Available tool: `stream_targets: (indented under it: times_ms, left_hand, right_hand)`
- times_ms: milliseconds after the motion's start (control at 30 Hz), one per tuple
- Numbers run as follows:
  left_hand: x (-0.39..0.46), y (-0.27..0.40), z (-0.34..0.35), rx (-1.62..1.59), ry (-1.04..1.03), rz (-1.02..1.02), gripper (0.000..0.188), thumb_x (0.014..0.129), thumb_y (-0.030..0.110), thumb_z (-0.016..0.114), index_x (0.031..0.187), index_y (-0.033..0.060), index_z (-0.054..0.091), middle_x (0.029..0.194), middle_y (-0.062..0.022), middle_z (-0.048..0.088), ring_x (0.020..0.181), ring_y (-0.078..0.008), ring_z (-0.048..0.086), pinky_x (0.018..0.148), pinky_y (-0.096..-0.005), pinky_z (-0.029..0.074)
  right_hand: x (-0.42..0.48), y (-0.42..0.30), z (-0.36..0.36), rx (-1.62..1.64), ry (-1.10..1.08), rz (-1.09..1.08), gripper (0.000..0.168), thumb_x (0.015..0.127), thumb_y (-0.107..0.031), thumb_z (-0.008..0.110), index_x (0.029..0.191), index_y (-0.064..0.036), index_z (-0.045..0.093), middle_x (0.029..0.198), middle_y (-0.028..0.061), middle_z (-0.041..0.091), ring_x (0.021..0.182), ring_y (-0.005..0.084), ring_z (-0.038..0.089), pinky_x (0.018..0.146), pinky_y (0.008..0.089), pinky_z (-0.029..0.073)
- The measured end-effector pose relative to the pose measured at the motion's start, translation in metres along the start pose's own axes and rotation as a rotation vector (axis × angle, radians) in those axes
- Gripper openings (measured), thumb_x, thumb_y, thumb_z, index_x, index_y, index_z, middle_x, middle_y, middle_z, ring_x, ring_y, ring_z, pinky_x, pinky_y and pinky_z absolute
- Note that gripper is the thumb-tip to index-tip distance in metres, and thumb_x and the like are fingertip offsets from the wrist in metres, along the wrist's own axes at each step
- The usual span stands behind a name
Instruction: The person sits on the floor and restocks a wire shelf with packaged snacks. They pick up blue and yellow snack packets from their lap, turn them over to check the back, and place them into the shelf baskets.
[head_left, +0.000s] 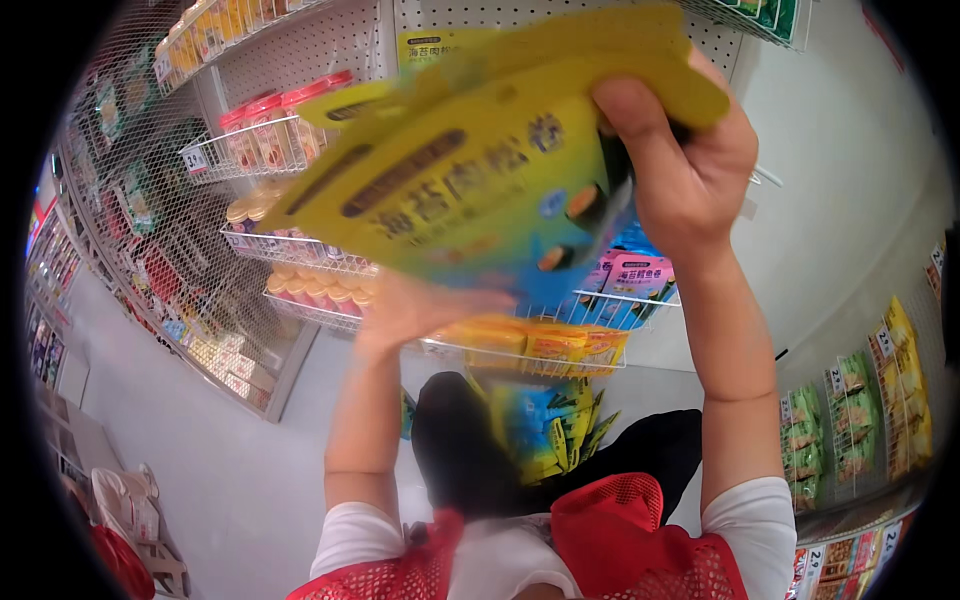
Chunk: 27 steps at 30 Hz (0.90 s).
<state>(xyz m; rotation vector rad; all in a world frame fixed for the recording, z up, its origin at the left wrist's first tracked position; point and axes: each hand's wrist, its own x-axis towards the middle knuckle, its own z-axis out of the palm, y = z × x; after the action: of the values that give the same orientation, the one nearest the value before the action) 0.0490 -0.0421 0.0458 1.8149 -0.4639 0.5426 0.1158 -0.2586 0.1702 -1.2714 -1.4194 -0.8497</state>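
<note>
My right hand (679, 150) grips several yellow-and-blue snack pouches (465, 187) by their upper right edge, thumb in front. The pouches are tilted, blurred and overlapping, and their fronts bear writing and pictures of dark rolls. Beneath their lower left edge is my left hand (420, 307), blurred. The pouches partly cover its fingers, so whether it grips them does not show. More yellow-and-blue pouches (555, 427) are bunched low down between my black-clad knees. A similar yellow pouch (435, 49) stands against the pegboard behind.
Ahead, a wire basket (630, 300) holds pink and blue pouches, above a row of orange packets (577, 341). Red-lidded jars (270, 131) fill a wire shelf at left, beside a mesh panel (157, 202). Green packets (851, 416) hang in racks at right.
</note>
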Motion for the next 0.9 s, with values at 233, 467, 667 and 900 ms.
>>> stream_targets:
  times_ms: [233,467,667,900]
  left_hand:
    - [0.100,0.002,-0.094,0.344,0.474,0.434,0.043,0.069,0.004,0.087,0.107,-0.0013,0.066,0.096,-0.0069,0.071,0.088,-0.0154,0.066,0.081,-0.0309,0.053]
    - [0.137,-0.025,-0.131,0.603,0.659,0.381,0.055,0.066,0.015,0.091,0.110,0.0028,0.060,0.110,-0.0136,0.061,0.107,-0.0295,0.058,0.092,-0.0412,0.047]
    - [0.178,-0.046,-0.153,0.579,0.460,0.458,0.063,0.064,0.016,0.091,0.118,0.0033,0.061,0.117,-0.0145,0.061,0.114,-0.0293,0.056,0.096,-0.0401,0.047]
    - [0.177,-0.025,-0.138,0.235,-0.005,0.116,0.068,0.072,0.020,0.081,0.133,0.0014,0.058,0.125,-0.0135,0.065,0.117,-0.0247,0.060,0.098,-0.0372,0.047]
  right_hand:
    - [0.102,0.066,0.062,0.719,-0.252,0.158,0.023,0.099,-0.014,0.064,0.117,0.000,0.065,0.093,-0.0003,0.068,0.088,0.0074,0.060,0.078,0.0244,0.050]
    - [0.120,0.143,0.065,0.637,-0.314,0.247,0.014,0.098,-0.018,0.066,0.101,-0.004,0.069,0.089,-0.0019,0.067,0.079,0.0071,0.057,0.074,0.0242,0.045]
    - [0.122,0.177,0.049,0.475,-0.352,0.317,0.015,0.099,-0.020,0.065,0.098,-0.004,0.068,0.085,-0.0023,0.065,0.077,0.0069,0.055,0.073,0.0250,0.046]
    - [0.110,0.183,0.029,0.262,-0.306,0.719,0.026,0.098,-0.030,0.064,0.104,-0.006,0.062,0.095,0.0037,0.065,0.078,0.0156,0.068,0.072,0.0316,0.059]
